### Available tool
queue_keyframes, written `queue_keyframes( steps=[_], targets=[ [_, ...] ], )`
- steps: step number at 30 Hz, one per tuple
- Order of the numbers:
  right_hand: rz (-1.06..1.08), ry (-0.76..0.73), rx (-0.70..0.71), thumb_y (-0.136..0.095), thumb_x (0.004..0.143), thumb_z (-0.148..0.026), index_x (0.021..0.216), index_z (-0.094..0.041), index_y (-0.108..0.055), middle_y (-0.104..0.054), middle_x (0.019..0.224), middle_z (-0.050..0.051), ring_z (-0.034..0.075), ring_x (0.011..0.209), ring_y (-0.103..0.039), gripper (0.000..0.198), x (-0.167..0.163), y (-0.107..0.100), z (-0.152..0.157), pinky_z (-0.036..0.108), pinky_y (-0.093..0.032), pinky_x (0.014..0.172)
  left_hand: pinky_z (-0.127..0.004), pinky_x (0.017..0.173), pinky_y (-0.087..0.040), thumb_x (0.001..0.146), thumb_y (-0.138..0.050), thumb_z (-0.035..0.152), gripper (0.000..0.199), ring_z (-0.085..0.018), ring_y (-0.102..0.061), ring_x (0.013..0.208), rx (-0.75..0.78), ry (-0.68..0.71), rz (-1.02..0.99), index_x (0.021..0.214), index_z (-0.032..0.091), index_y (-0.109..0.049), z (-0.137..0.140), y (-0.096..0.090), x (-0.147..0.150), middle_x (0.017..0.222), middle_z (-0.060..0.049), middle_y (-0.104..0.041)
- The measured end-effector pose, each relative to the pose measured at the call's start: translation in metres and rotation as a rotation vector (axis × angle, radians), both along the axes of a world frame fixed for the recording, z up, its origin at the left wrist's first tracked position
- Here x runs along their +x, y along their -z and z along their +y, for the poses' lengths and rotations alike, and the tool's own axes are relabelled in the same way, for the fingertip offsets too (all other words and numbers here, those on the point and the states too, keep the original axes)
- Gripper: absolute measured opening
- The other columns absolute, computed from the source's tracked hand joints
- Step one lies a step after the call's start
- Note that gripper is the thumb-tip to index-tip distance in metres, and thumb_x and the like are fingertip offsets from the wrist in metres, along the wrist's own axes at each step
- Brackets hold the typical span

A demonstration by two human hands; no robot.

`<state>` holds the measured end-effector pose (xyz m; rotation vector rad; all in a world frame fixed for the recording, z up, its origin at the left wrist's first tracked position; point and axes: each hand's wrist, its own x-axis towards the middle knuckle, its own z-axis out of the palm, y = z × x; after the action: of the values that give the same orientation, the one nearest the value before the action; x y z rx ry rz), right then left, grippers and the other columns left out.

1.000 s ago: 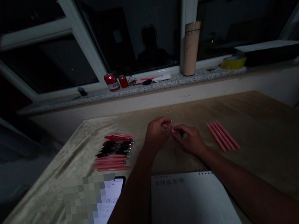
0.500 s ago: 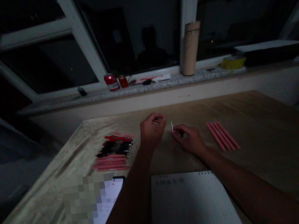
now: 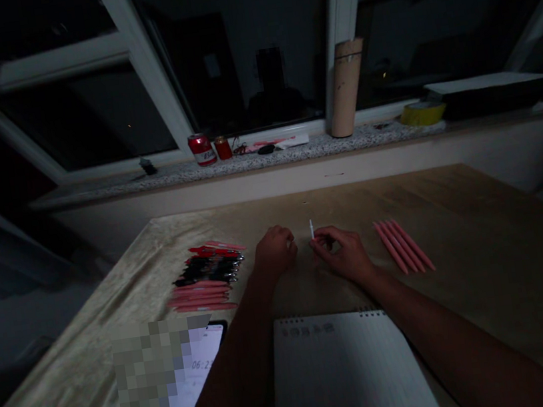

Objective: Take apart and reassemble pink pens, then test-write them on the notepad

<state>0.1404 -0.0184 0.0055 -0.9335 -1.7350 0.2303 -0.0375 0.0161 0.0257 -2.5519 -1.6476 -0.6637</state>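
Note:
My right hand point(image 3: 341, 251) pinches a slim white pen part point(image 3: 311, 229) between thumb and fingertips. This piece stands upright, with its narrow end up and its lower end hidden by the fingers. To its left, my left hand point(image 3: 276, 248) is low over the table with curled fingers; whatever they hold, if anything, is hidden. Pink pens point(image 3: 201, 295) lie in a row left of my left hand, beside black pens point(image 3: 210, 268) and red pens point(image 3: 212, 251). Right of my right hand, several pink pens point(image 3: 403, 245) lie side by side.
A spiral notebook point(image 3: 349, 374) lies between my forearms on the cloth-covered table point(image 3: 488, 308). Left of it is a phone point(image 3: 195, 376), partly under my left forearm. On the windowsill stand red cans point(image 3: 202, 150), a tall cardboard tube point(image 3: 347, 88) and a yellow tape roll point(image 3: 422, 115).
My left hand has dropped down and slightly left toward the table, away from the white pen part. My right hand has stayed in place, still pinching that part.

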Motion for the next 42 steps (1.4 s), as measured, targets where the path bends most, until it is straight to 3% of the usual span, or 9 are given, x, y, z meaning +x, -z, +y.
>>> queue_keyframes(
  steps=[8, 28, 36, 42],
  targets=[
    [-0.010, 0.011, 0.012, -0.059, 0.082, -0.025, 0.090, -0.020, -0.062, -0.068, 0.076, 0.002, 0.013, 0.063, -0.063, 0.010, 0.000, 0.002, 0.001, 0.025, -0.050, 0.059, -0.034, 0.082, -0.045, 0.080, -0.048, 0.020, 0.018, -0.023, -0.052, 0.097, -0.061, 0.002, 0.253, 0.090, 0.015, -0.063, -0.003, 0.006, 0.001, 0.095, -0.011, -0.058],
    [-0.028, 0.007, 0.002, -0.059, 0.082, -0.025, 0.090, -0.020, -0.062, -0.067, 0.075, 0.002, 0.012, 0.063, -0.061, 0.010, 0.001, -0.001, -0.001, 0.024, -0.048, 0.060, -0.034, 0.082, -0.043, 0.087, -0.042, 0.022, 0.024, -0.022, -0.052, 0.097, -0.074, -0.022, 0.287, 0.093, 0.016, -0.064, -0.005, 0.003, 0.004, 0.098, -0.010, -0.058],
    [-0.021, 0.003, -0.011, -0.058, 0.082, -0.025, 0.090, -0.020, -0.061, -0.067, 0.074, 0.002, 0.013, 0.061, -0.060, 0.010, 0.001, 0.000, 0.000, 0.025, -0.048, 0.059, -0.034, 0.089, -0.042, 0.082, -0.050, 0.021, 0.020, -0.021, -0.052, 0.101, -0.073, 0.009, 0.124, 0.095, 0.017, -0.064, -0.004, -0.004, 0.004, 0.101, -0.009, -0.059],
    [-0.019, 0.001, -0.015, -0.057, 0.082, -0.026, 0.090, -0.020, -0.062, -0.067, 0.074, 0.002, 0.013, 0.062, -0.061, 0.010, 0.000, -0.001, 0.000, 0.025, -0.048, 0.059, -0.029, 0.089, -0.044, 0.078, -0.054, 0.019, 0.019, -0.016, -0.057, 0.093, -0.033, 0.152, -0.216, 0.093, 0.016, -0.064, -0.010, -0.033, 0.011, 0.096, -0.006, -0.063]
  ],
)
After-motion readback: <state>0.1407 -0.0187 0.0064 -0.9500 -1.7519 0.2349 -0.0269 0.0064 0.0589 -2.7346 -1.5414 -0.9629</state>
